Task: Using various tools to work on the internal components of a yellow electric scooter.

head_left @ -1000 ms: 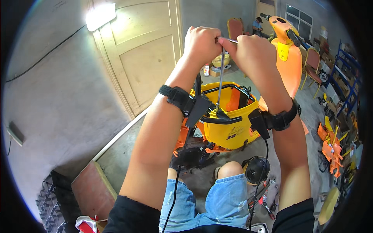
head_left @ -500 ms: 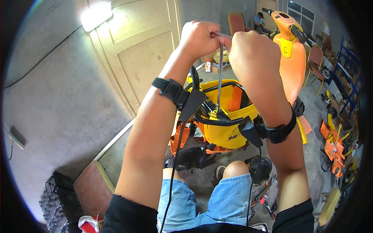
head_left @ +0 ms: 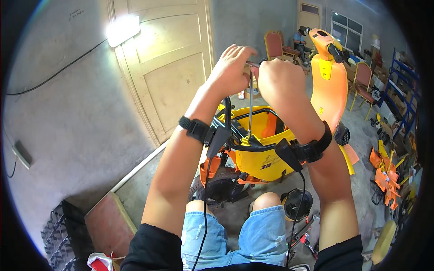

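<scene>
A T-handle wrench (head_left: 251,106) stands almost upright, its long metal shaft reaching down to the black frame bar at the rear of a yellow scooter body (head_left: 262,163). My right hand (head_left: 281,82) is closed round the right side of the crossbar. At the other end, my left hand (head_left: 231,68) has its fingers stretched out and apart over the bar, the thumb side close to the shaft. The exact contact of the left fingers is hard to make out. What the wrench's lower tip sits on is too small to tell.
An orange scooter front (head_left: 332,86) with handlebars rises ahead right. Below lie a black round bowl (head_left: 297,203) and several tools. Orange and yellow parts (head_left: 386,176) lie on the right floor. A door (head_left: 174,67) stands left; a seated person (head_left: 300,43) is far back.
My left hand has loosened from a closed grip on the wrench's crossbar to stretched fingers. Both hands appear lower in the view, and the right stays closed on the bar.
</scene>
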### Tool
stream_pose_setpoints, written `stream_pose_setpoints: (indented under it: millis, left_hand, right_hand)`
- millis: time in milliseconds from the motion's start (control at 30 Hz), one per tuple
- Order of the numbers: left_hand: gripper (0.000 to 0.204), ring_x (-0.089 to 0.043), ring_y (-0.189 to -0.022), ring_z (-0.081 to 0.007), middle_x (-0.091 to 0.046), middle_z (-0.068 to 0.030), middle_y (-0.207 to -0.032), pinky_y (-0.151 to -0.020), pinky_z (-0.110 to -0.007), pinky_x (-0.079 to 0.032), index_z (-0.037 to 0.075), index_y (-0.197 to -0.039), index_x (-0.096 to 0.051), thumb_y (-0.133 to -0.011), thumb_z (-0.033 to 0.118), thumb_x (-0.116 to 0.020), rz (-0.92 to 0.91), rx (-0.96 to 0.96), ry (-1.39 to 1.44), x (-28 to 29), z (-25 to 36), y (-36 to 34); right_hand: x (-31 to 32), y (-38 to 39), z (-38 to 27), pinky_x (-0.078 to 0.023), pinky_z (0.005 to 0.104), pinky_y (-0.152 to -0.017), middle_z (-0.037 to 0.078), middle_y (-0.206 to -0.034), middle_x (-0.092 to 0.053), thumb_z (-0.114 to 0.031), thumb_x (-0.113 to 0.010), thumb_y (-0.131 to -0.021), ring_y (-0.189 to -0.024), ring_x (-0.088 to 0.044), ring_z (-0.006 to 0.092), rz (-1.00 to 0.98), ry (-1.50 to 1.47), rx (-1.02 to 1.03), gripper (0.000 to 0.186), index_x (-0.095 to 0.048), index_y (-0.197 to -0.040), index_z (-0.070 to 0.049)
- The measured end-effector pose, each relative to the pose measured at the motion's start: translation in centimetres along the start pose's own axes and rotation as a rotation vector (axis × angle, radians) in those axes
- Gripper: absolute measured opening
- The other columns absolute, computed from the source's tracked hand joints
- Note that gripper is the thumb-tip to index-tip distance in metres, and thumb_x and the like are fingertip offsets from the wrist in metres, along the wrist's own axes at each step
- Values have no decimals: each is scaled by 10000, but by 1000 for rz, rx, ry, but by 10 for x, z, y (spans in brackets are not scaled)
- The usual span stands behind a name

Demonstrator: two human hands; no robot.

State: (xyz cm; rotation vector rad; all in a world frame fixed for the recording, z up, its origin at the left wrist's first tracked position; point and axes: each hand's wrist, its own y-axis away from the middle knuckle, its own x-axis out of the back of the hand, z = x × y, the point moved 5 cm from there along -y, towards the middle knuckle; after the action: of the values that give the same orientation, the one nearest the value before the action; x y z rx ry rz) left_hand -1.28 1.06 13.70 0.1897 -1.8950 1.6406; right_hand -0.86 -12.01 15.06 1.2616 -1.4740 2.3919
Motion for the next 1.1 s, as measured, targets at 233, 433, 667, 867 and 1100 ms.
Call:
stream_pose_setpoints:
  millis: [233,433,667,867,1100]
  left_hand:
    - [587,-566,-1096,-340,-632,-131,-1157,-1001,-442,-389,80,-1229,-561,-689,190,-764,92,-131,91,-8,40,4]
    - [388,-606,-915,-325,-670,-92,-895,-901,-411,-413,103,-1059,-626,-688,159,-723,93,-98,166,-17,44,-7]
    - [179,-554,-717,-270,-566,-78,-677,-794,-384,-407,62,-792,-584,-706,186,-681,227,45,156,-19,34,-8]
    - [153,-538,-705,-259,-548,-74,-649,-765,-374,-405,56,-753,-594,-682,176,-655,212,13,210,-20,38,-11]
    - [151,-558,-700,-278,-581,-67,-642,-733,-394,-426,65,-715,-611,-624,177,-654,215,38,252,-27,48,-15]
  right_hand:
    - [-9,-4,13,-550,422,-711,197,-855,-706,-302,-596,-886,-840,-702,319,-192,-114,69,319,-716,-891,-6]
    - [-3,6,55,-519,328,-693,115,-735,-683,-391,-589,-907,-703,-669,197,-329,-695,71,449,-692,-921,47]
    - [-51,20,80,-444,303,-948,76,-1139,-622,-417,-680,-892,-1057,-567,138,-100,-1468,113,586,-533,-1309,-33]
    - [-106,17,44,-406,361,-1011,103,-1237,-572,-328,-775,-802,-1210,-514,189,168,-1342,294,647,-511,-1315,-38]
    - [-117,-15,11,-402,383,-1014,107,-1200,-574,-165,-724,-800,-1222,-500,230,81,-1610,184,526,-499,-1253,-20]
